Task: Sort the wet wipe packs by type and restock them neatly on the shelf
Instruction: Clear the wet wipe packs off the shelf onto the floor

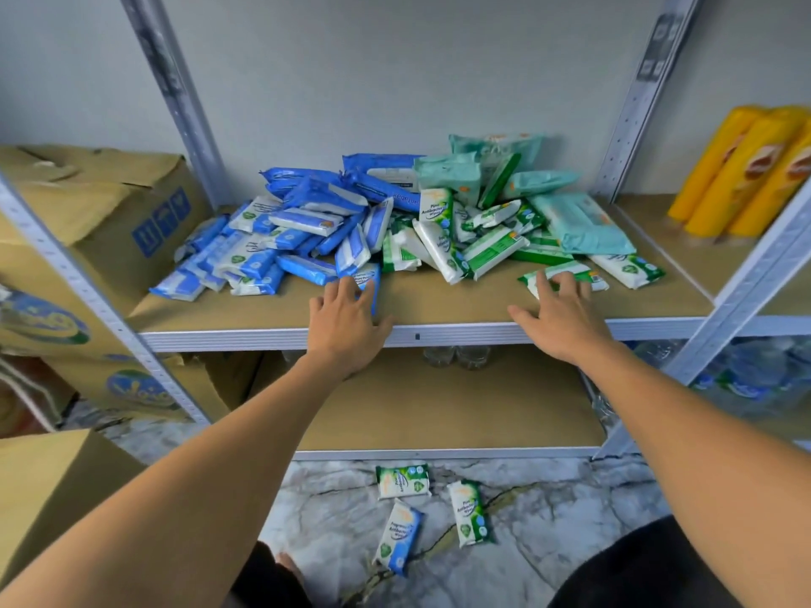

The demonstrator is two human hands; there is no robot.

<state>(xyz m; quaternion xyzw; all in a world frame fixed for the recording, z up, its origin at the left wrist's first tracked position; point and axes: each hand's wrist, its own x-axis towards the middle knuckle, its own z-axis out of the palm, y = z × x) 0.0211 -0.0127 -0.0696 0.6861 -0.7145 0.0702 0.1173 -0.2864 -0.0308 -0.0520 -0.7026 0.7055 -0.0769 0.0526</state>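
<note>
— Where are we?
— Mid-sort. Centre frame on the shelf (439, 300), blue packs (281, 230) heap left, green packs (478, 239) right. Your left hand (346, 318) and right hand (561, 318) lie spread, touching the front ones. Next: square rows.

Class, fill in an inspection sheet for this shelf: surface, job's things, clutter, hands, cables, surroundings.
Surface: brown shelf board with a metal front edge.
Job's things: blue packs heaped on the left, green packs jumbled in the middle, teal packs at the back right.
Clutter: three fallen packs on the floor, two green and one blue.
Hands: left hand fingers touch a front blue pack; right hand fingers rest on a front green pack; neither grips.
Cables: nothing seen.
Surroundings: cardboard boxes on the left, yellow tubes on the right, water bottles at the lower right.
</note>
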